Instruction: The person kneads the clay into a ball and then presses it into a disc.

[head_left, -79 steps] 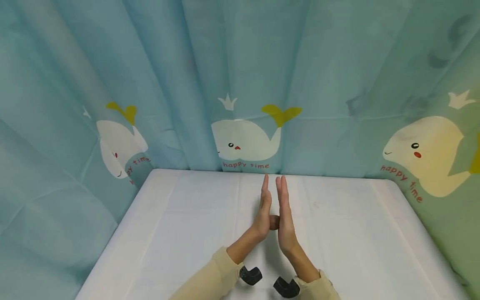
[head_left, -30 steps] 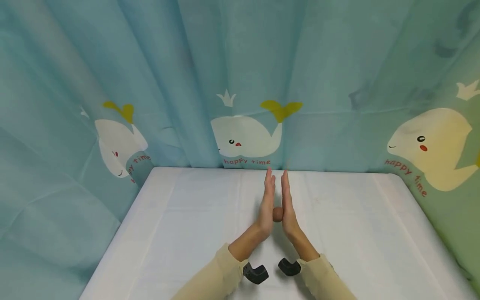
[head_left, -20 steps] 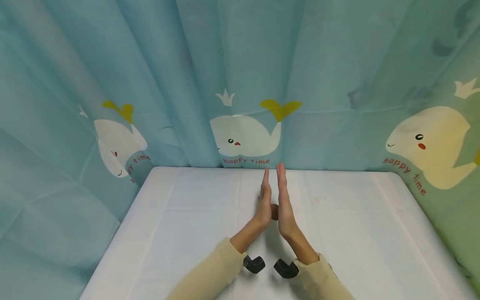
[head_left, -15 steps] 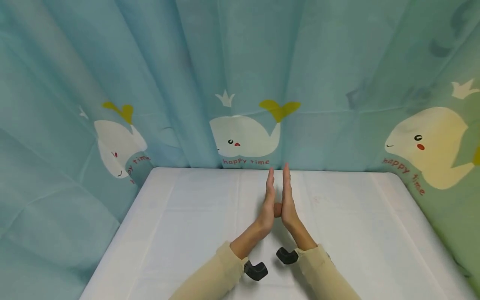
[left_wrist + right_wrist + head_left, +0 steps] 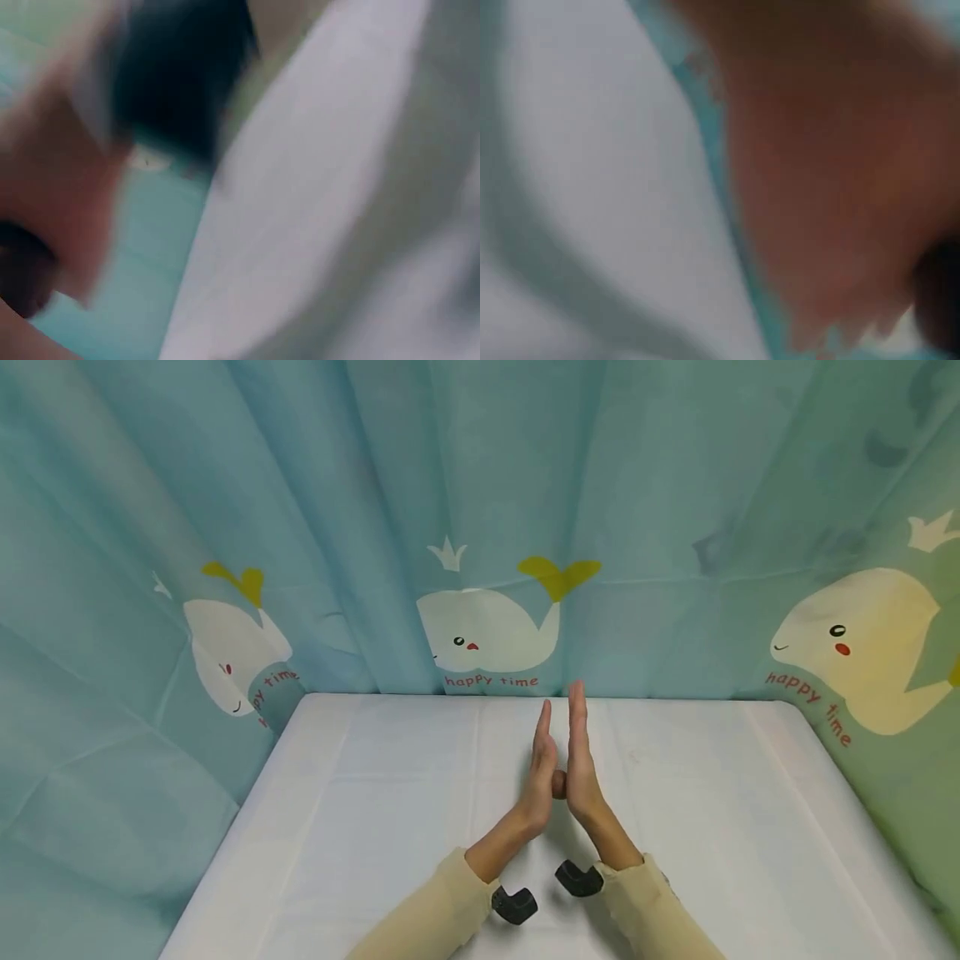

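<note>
Since it hasn't been let go yet, the brown ball (image 5: 559, 784) looks like work in progress

As far as I can judge, things are somewhere mid-job; the ball is pinned between the palms of the left hand (image 5: 542, 777) and the right hand (image 5: 582, 768), and its outline already looks roundish; what isn't done is parting the hands or putting it down; whether the shape is finished, I can't tell.

Fingers on both sides are straight, aimed away toward the blue curtain (image 5: 480, 485); none look curled round the ball, so the palms do the holding; the gap between them is narrow, pretty much the ball's own thickness.

It seems to sit above the white table (image 5: 405, 777), nearer the heels of the hands than the fingertips; as for which way it points, it doesn't really; no obvious end, no long axis I can pick out; the palms cover its left and right sides, so a slight sideways stretch could be hiding, and both wrist views are too blurry to settle it.
</note>
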The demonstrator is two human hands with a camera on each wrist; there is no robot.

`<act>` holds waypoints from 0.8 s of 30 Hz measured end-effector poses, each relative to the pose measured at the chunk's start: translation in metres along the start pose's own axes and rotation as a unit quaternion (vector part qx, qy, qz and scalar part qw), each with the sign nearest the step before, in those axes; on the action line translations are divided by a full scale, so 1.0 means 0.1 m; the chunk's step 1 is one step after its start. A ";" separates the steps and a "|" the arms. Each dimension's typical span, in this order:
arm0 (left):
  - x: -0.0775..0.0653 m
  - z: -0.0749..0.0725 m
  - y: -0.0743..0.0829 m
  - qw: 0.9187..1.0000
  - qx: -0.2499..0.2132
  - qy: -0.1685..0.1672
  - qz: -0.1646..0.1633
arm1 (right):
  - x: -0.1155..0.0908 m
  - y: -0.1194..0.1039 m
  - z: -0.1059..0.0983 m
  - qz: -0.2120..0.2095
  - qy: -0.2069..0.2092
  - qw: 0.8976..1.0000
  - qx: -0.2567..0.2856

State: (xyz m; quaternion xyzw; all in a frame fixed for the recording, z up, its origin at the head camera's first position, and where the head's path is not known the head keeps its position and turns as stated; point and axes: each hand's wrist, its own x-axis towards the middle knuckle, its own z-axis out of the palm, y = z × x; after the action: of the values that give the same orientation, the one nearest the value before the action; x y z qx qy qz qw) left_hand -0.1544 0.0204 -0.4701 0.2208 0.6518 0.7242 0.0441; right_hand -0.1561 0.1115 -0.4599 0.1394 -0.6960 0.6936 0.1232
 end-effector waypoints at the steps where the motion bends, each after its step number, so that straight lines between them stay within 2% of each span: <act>1: -0.01 0.01 0.04 1.000 -0.008 -0.006 0.001 | 0.02 0.06 -0.04 0.008 0.004 1.000 0.002; 5: 0.01 -0.01 0.22 0.999 -0.027 -0.019 0.008 | -0.04 0.28 -0.05 0.020 -0.005 1.000 0.021; 8: 0.10 -0.08 0.27 0.999 -0.022 -0.004 0.026 | -0.20 0.25 0.06 0.014 -0.029 0.999 0.035; 10: 0.15 -0.12 0.21 0.999 0.003 0.010 0.046 | -0.28 0.14 0.14 0.000 -0.038 0.999 0.039; 12: 0.14 -0.13 0.09 0.999 0.018 0.015 0.048 | -0.30 -0.01 0.16 -0.014 -0.039 0.998 0.040; 14: 0.08 -0.10 -0.03 0.998 0.032 0.004 0.048 | -0.26 -0.13 0.13 -0.037 -0.035 0.998 0.027; 17: -0.04 -0.03 -0.10 0.999 0.003 -0.024 0.025 | -0.11 -0.18 0.03 -0.053 -0.025 0.998 0.012; 20: -0.11 0.02 -0.02 0.999 -0.020 -0.047 0.018 | 0.02 -0.05 -0.09 -0.040 -0.010 0.999 0.011; 24: -0.07 0.01 0.19 0.998 -0.040 -0.041 0.036 | -0.02 0.16 -0.10 -0.001 -0.015 1.000 0.026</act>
State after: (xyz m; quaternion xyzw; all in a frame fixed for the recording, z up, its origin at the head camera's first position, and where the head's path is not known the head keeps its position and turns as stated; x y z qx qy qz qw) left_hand -0.1433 0.0160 -0.4532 0.2714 0.6117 0.7412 0.0532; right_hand -0.1603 0.1215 -0.4752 0.1534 -0.6796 0.7089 0.1101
